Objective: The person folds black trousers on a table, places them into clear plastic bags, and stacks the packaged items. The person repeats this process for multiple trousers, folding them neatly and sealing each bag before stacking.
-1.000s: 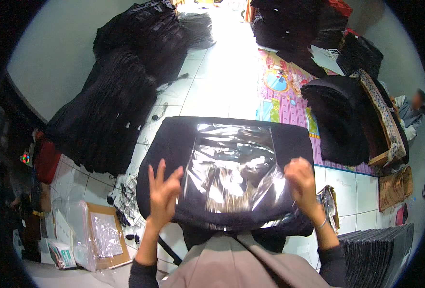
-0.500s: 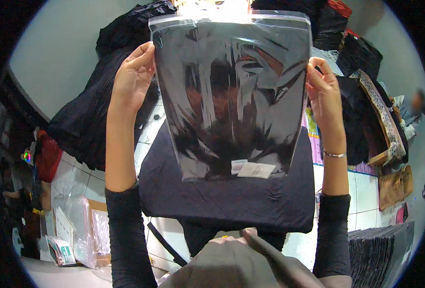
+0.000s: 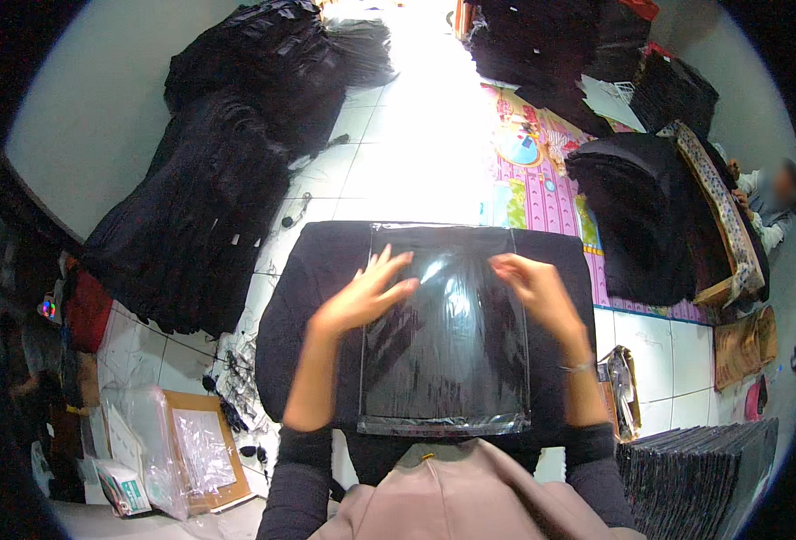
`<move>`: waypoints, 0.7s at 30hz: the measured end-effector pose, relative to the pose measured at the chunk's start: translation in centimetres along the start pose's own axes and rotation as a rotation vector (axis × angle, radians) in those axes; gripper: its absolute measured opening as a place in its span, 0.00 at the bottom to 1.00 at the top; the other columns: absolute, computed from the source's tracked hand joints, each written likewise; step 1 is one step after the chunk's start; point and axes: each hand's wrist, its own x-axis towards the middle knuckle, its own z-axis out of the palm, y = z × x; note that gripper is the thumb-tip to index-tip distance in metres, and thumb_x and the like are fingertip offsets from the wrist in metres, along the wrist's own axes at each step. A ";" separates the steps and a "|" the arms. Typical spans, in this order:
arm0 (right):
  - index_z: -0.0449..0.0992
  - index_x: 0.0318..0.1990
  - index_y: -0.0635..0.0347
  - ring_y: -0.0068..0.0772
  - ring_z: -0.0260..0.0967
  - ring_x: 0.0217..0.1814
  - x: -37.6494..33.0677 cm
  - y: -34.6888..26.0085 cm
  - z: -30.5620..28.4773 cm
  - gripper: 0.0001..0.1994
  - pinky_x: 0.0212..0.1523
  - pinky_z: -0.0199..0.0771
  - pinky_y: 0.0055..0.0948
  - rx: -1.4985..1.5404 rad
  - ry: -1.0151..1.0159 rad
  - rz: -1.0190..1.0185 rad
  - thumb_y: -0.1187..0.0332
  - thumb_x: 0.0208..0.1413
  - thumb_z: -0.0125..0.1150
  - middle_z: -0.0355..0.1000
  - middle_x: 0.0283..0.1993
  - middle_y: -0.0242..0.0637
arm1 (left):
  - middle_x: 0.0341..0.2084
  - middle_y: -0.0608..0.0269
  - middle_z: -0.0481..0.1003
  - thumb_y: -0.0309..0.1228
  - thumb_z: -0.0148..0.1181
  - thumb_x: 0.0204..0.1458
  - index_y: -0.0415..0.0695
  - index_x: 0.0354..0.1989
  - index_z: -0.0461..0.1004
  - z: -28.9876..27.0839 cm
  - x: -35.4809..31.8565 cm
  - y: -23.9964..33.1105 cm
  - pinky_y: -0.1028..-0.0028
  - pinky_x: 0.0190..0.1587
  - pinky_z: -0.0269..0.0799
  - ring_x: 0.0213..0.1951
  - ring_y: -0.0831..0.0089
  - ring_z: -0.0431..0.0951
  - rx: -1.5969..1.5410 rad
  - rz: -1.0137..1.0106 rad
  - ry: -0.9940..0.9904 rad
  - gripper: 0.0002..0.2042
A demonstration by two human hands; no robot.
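Observation:
A clear plastic bag with folded black fabric inside (image 3: 443, 360) lies flat on a low table draped in black cloth (image 3: 312, 261). Light glares off its upper middle. The band along its near edge shows clear plastic. Over the upper left of the bag is my left hand (image 3: 366, 297), fingers spread, holding nothing. My right hand (image 3: 537, 288) is by the upper right side, fingers loosely bent and apart from the thumb, slightly blurred, with nothing visible in it. Whether either hand touches the plastic I cannot tell.
Heaps of black garments (image 3: 209, 180) lie at the left and far right (image 3: 632, 216). Stacked black packages (image 3: 695, 477) stand at the near right. Clear plastic bags and cardboard (image 3: 204, 441) lie near left. Another person (image 3: 767, 202) is at the far right edge.
The bag has come down from my raised hands onto the black-draped table, its ends now turned round. Both hands have let go and moved lower and closer together.

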 end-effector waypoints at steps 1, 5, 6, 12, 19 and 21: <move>0.74 0.55 0.56 0.38 0.75 0.53 1.3 0.2 2.8 0.15 0.56 0.71 0.47 -0.102 0.083 0.069 0.65 0.62 0.53 0.75 0.54 0.44 | 0.70 0.37 0.40 0.55 0.43 0.61 0.51 0.70 0.53 3.0 2.8 0.2 0.41 0.67 0.36 0.71 0.40 0.38 0.132 -0.048 0.206 0.32; 0.56 0.70 0.43 0.48 0.32 0.79 4.1 2.1 10.8 0.29 0.66 0.23 0.75 -0.718 0.277 -0.106 0.46 0.63 0.44 0.45 0.76 0.37 | 0.71 0.44 0.42 0.53 0.40 0.62 0.56 0.70 0.53 9.4 8.4 -0.9 0.39 0.67 0.30 0.71 0.43 0.42 0.693 -0.090 0.658 0.30; 0.56 0.70 0.42 0.51 0.25 0.79 4.3 2.7 11.7 0.31 0.65 0.20 0.76 -0.753 0.260 -0.029 0.44 0.62 0.43 0.41 0.76 0.37 | 0.71 0.44 0.42 0.54 0.42 0.61 0.56 0.70 0.54 10.1 8.6 -1.3 0.41 0.68 0.30 0.71 0.45 0.42 0.577 -0.179 0.648 0.31; 0.56 0.70 0.43 0.56 0.44 0.75 5.0 3.7 10.1 0.32 0.66 0.35 0.73 -0.709 0.150 0.049 0.41 0.61 0.41 0.51 0.72 0.46 | 0.69 0.36 0.46 0.54 0.47 0.58 0.50 0.71 0.51 9.1 9.1 -2.8 0.44 0.68 0.34 0.70 0.42 0.43 0.403 -0.181 0.559 0.35; 0.63 0.59 0.60 0.47 0.75 0.42 -4.0 2.7 5.6 0.25 0.42 0.74 0.41 -0.345 0.483 0.369 0.62 0.57 0.60 0.75 0.41 0.51 | 0.41 0.56 0.72 0.37 0.63 0.52 0.42 0.47 0.73 8.1 -3.3 -4.4 0.58 0.50 0.65 0.45 0.59 0.74 0.377 -0.300 0.827 0.17; 0.62 0.60 0.61 0.46 0.76 0.29 -7.4 2.8 5.4 0.27 0.34 0.73 0.42 -0.180 0.325 0.472 0.64 0.54 0.63 0.75 0.27 0.46 | 0.29 0.62 0.74 0.39 0.67 0.48 0.42 0.29 0.78 8.3 -7.2 -4.3 0.64 0.39 0.64 0.36 0.64 0.74 0.221 -0.331 0.707 0.12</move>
